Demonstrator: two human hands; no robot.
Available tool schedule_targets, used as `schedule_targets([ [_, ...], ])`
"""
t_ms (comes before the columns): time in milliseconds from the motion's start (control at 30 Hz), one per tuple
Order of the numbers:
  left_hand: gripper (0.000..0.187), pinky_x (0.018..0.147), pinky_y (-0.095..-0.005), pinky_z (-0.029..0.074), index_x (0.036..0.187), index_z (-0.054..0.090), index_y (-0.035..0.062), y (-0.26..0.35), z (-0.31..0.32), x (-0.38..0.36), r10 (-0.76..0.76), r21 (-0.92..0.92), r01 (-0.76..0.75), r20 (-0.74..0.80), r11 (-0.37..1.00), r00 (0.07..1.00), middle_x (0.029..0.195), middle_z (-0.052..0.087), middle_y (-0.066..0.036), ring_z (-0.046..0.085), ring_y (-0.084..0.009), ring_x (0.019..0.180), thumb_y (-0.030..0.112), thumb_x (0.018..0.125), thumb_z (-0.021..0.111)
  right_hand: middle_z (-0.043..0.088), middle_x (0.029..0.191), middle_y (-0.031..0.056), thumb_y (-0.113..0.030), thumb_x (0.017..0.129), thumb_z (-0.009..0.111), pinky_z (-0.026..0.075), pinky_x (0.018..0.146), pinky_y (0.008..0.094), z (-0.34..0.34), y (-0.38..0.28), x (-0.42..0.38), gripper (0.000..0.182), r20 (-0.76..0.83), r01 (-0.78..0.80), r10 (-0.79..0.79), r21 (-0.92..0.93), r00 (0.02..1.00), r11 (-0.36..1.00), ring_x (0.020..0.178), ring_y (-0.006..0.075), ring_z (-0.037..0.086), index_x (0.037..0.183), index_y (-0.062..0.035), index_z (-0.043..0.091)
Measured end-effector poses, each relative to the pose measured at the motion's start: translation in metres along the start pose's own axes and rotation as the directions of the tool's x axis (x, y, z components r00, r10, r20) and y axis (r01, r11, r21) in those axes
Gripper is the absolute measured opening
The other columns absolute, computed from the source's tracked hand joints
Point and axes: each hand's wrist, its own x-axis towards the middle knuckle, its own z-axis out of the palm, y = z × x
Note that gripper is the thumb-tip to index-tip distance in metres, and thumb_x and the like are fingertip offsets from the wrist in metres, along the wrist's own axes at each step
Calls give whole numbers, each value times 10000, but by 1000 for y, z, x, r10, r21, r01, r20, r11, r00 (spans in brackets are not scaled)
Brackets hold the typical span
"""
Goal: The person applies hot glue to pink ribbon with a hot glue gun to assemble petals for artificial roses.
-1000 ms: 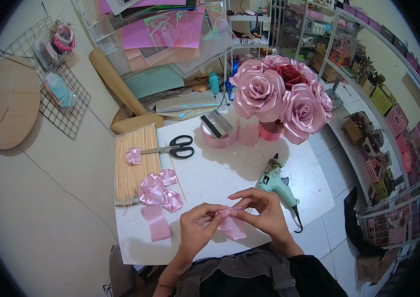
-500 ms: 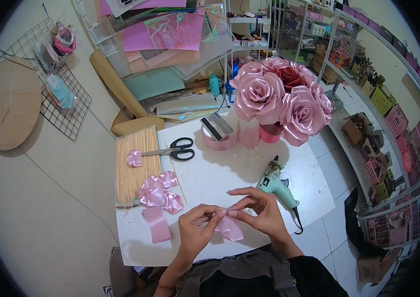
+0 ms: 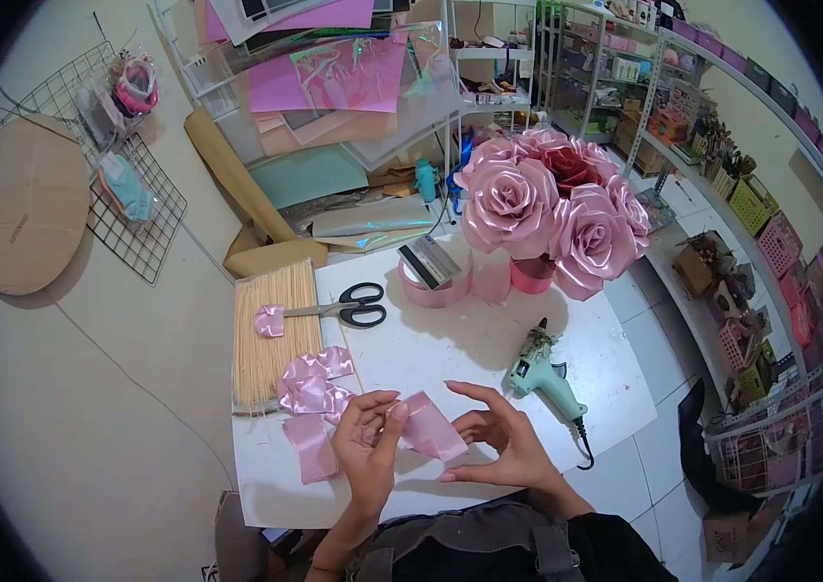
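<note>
A pink satin ribbon piece (image 3: 431, 427) hangs between my hands above the white table (image 3: 421, 364). My left hand (image 3: 369, 441) pinches its left corner between thumb and fingers. At the piece's right side, my right hand (image 3: 504, 441) is spread, thumb and fingers apart, with the fingers beside the edge. Left of my hands lie folded pink petals (image 3: 307, 386) and flat pink ribbon pieces (image 3: 311, 449). A mint glue gun (image 3: 547, 378) lies to the right.
Black-handled scissors (image 3: 361, 305) and another petal (image 3: 270, 320) rest on thin wooden sticks (image 3: 276, 364). Behind are a ribbon roll (image 3: 436, 291) and a bouquet of satin roses (image 3: 557, 204). Shelves (image 3: 722, 223) stand at the right.
The ribbon piece has been turned and raised, its face now showing. My right fingers have opened and moved off the pinched spot. The view has shifted slightly.
</note>
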Motion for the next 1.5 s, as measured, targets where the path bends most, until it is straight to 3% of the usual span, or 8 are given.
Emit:
schedule_targets([
  [233, 229, 611, -154, 394, 966, 483, -38, 6, 3, -1, 23, 6, -23, 27, 1000, 999, 794, 544, -58, 516, -68, 719, -26, 749, 557, 579, 782, 65, 58, 669, 613, 436, 708, 225, 1, 12, 3, 582, -225, 95, -88, 20, 970, 995, 750, 101, 551, 1183, -16, 351],
  [333, 304, 613, -159, 401, 1018, 477, -41, 7, -1, 0, 3, 43, -10, 140, 999, 990, 771, 551, -57, 529, -78, 703, -46, 727, 563, 580, 788, 79, 73, 681, 590, 443, 699, 222, -4, 11, 2, 525, -336, 225, -260, -140, 905, 964, 754, 107, 554, 1154, 6, 373],
  [400, 348, 636, -180, 424, 1040, 483, -46, 4, -6, 1, -195, 92, 172, 389, 981, 901, 774, 571, -66, 550, -93, 708, -43, 708, 585, 582, 790, 82, 71, 688, 590, 445, 701, 223, -6, 9, 4, 521, -363, 232, -269, -143, 892, 962, 759, 109, 556, 1156, 4, 371],
  [533, 293, 672, -214, 453, 981, 525, -49, 2, -4, 1, -294, 151, 253, 501, 956, 814, 819, 592, -96, 575, -118, 745, -26, 701, 608, 588, 809, 87, 46, 709, 600, 450, 712, 224, -6, 4, 5, 456, -398, 182, -181, -37, 899, 983, 779, 114, 557, 1126, 6, 420],
  [967, 311, 725, -245, 455, 1042, 486, -54, 8, -3, 3, -168, -101, 238, 457, 966, 873, 858, 584, -133, 571, -156, 810, 61, 766, 571, 605, 852, 104, 3, 724, 596, 463, 696, 238, -15, 3, 0, 153, -263, 34, -22, 43, 964, 999, 758, 134, 573, 875, 24, 609],
  [1033, 281, 713, -240, 461, 1019, 511, -54, 6, -6, 5, -302, -87, 382, 464, 920, 833, 891, 585, -144, 574, -163, 811, 115, 797, 546, 614, 825, 100, 50, 686, 575, 467, 672, 231, -19, 7, 1, 167, -118, 155, -169, -114, 979, 981, 735, 141, 589, 840, 7, 625],
  [1233, 186, 686, -220, 476, 907, 577, -57, 7, -6, 1, -310, 183, 258, 377, 949, 873, 845, 605, -135, 588, -145, 766, 49, 754, 594, 620, 769, 77, 61, 627, 567, 473, 619, 231, -10, 3, 1, 202, -72, 298, -390, -525, 918, 797, 683, 169, 609, 795, -23, 639],
  [1500, 175, 699, -209, 470, 908, 582, -52, 6, -3, -1, -261, 161, 214, 387, 963, 884, 823, 610, -125, 586, -131, 762, -2, 740, 594, 621, 749, 80, 10, 625, 625, 469, 589, 229, -10, 6, 3, 152, -103, 335, -416, -437, 903, 835, 654, 161, 604, 775, -17, 634],
])
